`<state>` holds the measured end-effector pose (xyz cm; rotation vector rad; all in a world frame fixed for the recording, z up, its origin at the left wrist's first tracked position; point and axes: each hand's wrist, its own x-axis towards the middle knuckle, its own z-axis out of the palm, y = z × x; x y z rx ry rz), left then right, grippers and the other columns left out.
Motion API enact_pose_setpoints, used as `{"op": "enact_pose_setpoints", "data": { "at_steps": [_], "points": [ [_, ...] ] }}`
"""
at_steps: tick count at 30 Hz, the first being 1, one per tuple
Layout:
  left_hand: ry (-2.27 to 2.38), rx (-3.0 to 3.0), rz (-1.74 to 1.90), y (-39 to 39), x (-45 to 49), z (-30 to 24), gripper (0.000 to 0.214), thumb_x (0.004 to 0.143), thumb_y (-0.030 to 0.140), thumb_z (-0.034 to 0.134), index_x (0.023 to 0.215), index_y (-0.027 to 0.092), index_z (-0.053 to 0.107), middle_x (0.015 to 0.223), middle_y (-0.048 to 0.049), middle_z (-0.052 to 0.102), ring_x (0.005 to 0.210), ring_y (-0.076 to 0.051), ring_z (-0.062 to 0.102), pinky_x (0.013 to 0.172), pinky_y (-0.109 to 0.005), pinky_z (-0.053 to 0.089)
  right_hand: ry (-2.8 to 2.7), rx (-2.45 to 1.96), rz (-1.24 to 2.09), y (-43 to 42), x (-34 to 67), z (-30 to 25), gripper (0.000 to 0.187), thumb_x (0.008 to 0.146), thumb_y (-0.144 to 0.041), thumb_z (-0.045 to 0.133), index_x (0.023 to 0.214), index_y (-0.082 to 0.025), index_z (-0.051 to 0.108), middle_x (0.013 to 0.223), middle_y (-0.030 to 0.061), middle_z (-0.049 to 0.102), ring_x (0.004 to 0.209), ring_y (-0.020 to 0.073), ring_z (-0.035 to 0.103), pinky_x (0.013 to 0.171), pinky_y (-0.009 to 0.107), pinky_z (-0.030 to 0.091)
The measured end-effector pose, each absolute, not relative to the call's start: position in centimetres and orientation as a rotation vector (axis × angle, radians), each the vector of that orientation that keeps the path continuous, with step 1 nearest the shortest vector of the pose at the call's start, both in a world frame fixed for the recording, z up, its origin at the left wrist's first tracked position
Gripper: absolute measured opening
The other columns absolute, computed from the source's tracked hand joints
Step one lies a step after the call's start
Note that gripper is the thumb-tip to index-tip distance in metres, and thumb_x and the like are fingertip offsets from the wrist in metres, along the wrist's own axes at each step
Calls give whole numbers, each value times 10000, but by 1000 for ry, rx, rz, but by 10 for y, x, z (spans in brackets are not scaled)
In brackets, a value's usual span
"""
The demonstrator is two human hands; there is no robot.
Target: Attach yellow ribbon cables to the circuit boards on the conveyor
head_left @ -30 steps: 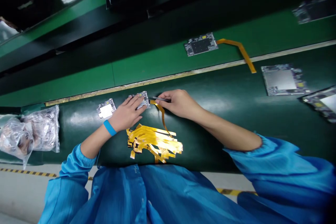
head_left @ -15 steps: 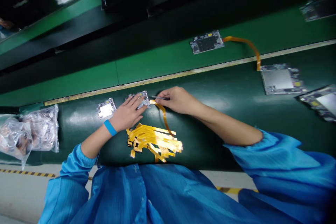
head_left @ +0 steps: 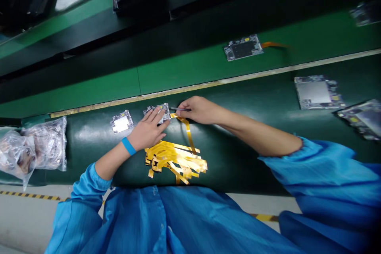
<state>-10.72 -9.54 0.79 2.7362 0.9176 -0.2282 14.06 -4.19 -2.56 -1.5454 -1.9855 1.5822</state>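
Lying across a small circuit board [head_left: 165,108] in the head view, the left hand [head_left: 151,130] has its fingers stretched out and slightly apart, covering part of the board on the dark green table [head_left: 89,139]. The right hand [head_left: 199,110] is just to the right, its fingers together and clamped on a thin grey tool [head_left: 182,109] whose tip points at the board's right edge. Below that tip, one end of an orange ribbon cable [head_left: 188,130] meets or nearly meets the same edge; whether the right fingers touch the cable too, I cannot tell. The cable bends down towards a loose pile of yellow ribbon cables [head_left: 175,158] in front of the person. Just left of the left hand lies another board [head_left: 122,122] with a bright plate. Clear plastic bags [head_left: 49,145] sit at the far left. Two larger-looking boards [head_left: 316,92] lie well off to the right, and beyond the pale edge strip [head_left: 222,83], a board with a cable [head_left: 244,48] rests on a brighter green surface [head_left: 184,71].
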Motion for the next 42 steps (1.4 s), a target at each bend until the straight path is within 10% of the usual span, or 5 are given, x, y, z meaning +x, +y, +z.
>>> {"op": "enact_pose_setpoints", "data": {
  "at_steps": [42],
  "points": [
    [1250, 2744, -326, -130, -71, 3, 792, 1030, 608, 529, 1592, 56, 449, 1628, -303, 427, 1561, -462, 350, 1261, -606, 297, -2296, -1586, 1242, -58, 137, -14, 312, 931, -494, 587, 978, -245, 769, 872, 48, 805, 751, 225, 703, 645, 311, 420]
  ]
}}
